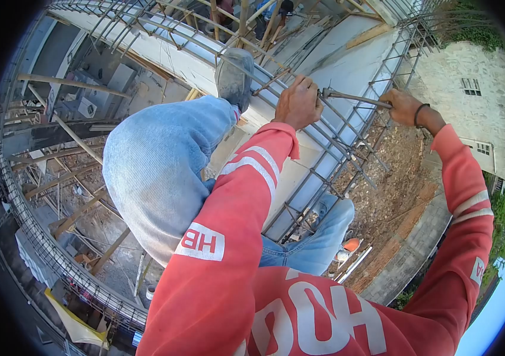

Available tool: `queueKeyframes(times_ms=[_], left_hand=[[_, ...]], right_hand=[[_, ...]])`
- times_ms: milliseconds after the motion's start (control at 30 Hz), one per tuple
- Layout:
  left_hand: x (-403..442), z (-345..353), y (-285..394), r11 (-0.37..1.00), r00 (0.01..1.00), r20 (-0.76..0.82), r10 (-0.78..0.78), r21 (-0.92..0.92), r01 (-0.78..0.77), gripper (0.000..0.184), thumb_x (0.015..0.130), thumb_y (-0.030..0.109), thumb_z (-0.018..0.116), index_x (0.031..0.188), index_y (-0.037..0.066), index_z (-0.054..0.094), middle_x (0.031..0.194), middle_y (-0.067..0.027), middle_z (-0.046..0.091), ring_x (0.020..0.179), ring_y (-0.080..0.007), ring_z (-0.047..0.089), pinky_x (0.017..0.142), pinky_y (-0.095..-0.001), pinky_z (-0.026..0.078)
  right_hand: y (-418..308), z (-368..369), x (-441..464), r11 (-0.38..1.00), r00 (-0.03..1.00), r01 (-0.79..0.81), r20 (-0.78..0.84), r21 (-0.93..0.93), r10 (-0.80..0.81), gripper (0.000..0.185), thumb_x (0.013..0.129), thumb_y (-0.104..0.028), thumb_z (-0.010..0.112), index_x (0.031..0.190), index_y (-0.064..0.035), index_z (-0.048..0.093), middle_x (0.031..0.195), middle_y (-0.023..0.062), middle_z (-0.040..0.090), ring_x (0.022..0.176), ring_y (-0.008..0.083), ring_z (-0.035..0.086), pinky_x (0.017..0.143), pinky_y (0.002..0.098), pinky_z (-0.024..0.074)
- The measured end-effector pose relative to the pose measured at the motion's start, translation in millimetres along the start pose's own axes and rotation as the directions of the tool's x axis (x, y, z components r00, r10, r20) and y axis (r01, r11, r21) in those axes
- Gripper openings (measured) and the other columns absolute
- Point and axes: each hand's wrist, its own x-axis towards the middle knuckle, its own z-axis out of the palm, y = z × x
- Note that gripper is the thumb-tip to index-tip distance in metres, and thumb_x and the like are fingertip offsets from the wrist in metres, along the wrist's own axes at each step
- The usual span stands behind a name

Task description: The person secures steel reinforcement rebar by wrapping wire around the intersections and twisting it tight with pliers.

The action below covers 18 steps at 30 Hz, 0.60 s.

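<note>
My right hand (pixel 409 108) is closed round the handle end of long-handled metal pincers (pixel 359 98). The head of the pincers reaches left to the fingers of my left hand (pixel 298 102). That hand is closed over the steel rebar cage (pixel 338 139); what its fingers pinch is hidden. The cage is made of long bars and cross ties, and runs along the pale formwork beam (pixel 291 190). My legs in light blue jeans (pixel 157 160) are on both sides of the beam, and a dark boot (pixel 234 77) rests on its upper part.
Far below on the left are wooden poles (pixel 77 142) and rubble. On the right lie bare earth (pixel 383 196) and a pale wall (pixel 472 95). Another person (pixel 267 12) is partly visible at the top among poles. Rebar ends stick out near the right hand.
</note>
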Motion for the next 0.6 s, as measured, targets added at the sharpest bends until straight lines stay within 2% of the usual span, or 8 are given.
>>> queueKeyframes(times_ms=[33,100,167,233,300,467,567,600], left_hand=[[1.4,-1.4,-0.4,1.0,1.0,0.0,0.004,0.005,-0.004,0.021,0.075,0.013,0.064,0.09,0.0,0.068,0.102,-0.0143,0.066,0.108,-0.0297,0.061,0.086,-0.0414,0.057],[2.0,-4.9,3.5,0.999,1.0,-0.002,-0.018,-0.029,0.018,0.028,0.075,0.015,0.067,0.1,0.002,0.065,0.105,-0.0137,0.063,0.112,-0.0316,0.058,0.09,-0.0423,0.055],[2.7,-8.4,14.3,0.999,0.997,-0.071,-0.04,-0.027,0.039,0.033,0.075,0.017,0.07,0.104,0.004,0.062,0.106,-0.0124,0.06,0.112,-0.0311,0.056,0.09,-0.0432,0.053],[-1.0,-9.2,25.9,0.998,0.989,-0.134,-0.054,-0.028,0.051,0.039,0.074,0.019,0.072,0.109,0.006,0.06,0.108,-0.0112,0.058,0.111,-0.0307,0.055,0.09,-0.044,0.05],[-4.5,-8.8,36.5,0.988,0.978,-0.181,0.102,0.134,-0.078,0.048,0.072,0.022,0.078,0.112,0.009,0.056,0.109,-0.0093,0.052,0.106,-0.0287,0.052,0.086,-0.0426,0.042],[7.2,-6.2,57.7,0.995,0.992,-0.073,0.098,0.001,-0.099,0.045,0.072,0.025,0.081,0.11,0.013,0.061,0.105,-0.0086,0.051,0.099,-0.027,0.051,0.084,-0.0412,0.036],[17.8,-9.2,53.7,0.986,0.981,-0.124,0.148,-0.065,-0.156,0.03,0.075,0.024,0.08,0.101,0.014,0.067,0.105,-0.0075,0.052,0.099,-0.0261,0.051,0.084,-0.0417,0.036],[20.4,-9.6,52.7,0.973,0.966,-0.151,0.21,-0.069,-0.222,0.021,0.078,0.023,0.078,0.095,0.014,0.07,0.105,-0.0068,0.053,0.1,-0.0254,0.051,0.084,-0.0415,0.036]], right_hand=[[-0.8,-10.2,8.4,0.974,0.965,0.014,0.252,0.226,-0.072,0.043,0.081,-0.009,0.06,0.124,-0.01,0.056,0.113,0.0181,0.064,0.11,0.0335,0.06,0.088,0.0502,0.0474],[-7.5,-25.1,11.8,0.983,0.958,-0.077,0.287,0.165,0.027,0.042,0.083,-0.005,0.057,0.124,-0.0118,0.057,0.116,0.0166,0.065,0.112,0.0329,0.061,0.091,0.0499,0.047],[-10.1,-32.2,10.8,0.998,0.994,0.008,0.105,-0.058,-0.001,0.043,0.083,-0.005,0.058,0.126,-0.0124,0.055,0.114,0.0143,0.065,0.112,0.0341,0.061,0.094,0.0497,0.0464],[-11.7,-27.3,9.2,0.998,0.999,0.007,0.035,-0.067,-0.004,0.044,0.084,-0.005,0.057,0.127,-0.0127,0.053,0.114,0.0134,0.065,0.112,0.034,0.061,0.093,0.05,0.0461],[-15.4,-23.7,3.4,0.997,0.999,-0.006,-0.039,-0.072,0.003,0.045,0.084,-0.004,0.057,0.128,-0.013,0.051,0.115,0.0125,0.064,0.112,0.0339,0.061,0.093,0.0504,0.0459],[-45.0,-17.6,-19.9,0.978,0.964,-0.188,-0.206,-0.087,0.167,0.04,0.086,-0.004,0.055,0.125,-0.0118,0.049,0.116,0.0136,0.062,0.112,0.035,0.062,0.093,0.0506,0.0471],[-58.6,7.1,-33.9,0.964,0.949,-0.255,-0.172,0.079,0.265,0.033,0.088,-0.004,0.053,0.121,-0.0087,0.052,0.116,0.0145,0.062,0.111,0.0364,0.062,0.093,0.0504,0.0486],[-60.0,11.4,-36.1,0.948,0.958,-0.275,-0.038,0.161,0.284,0.022,0.09,-0.007,0.053,0.111,-0.0055,0.058,0.117,0.0131,0.062,0.114,0.0351,0.06,0.094,0.0499,0.0492]])
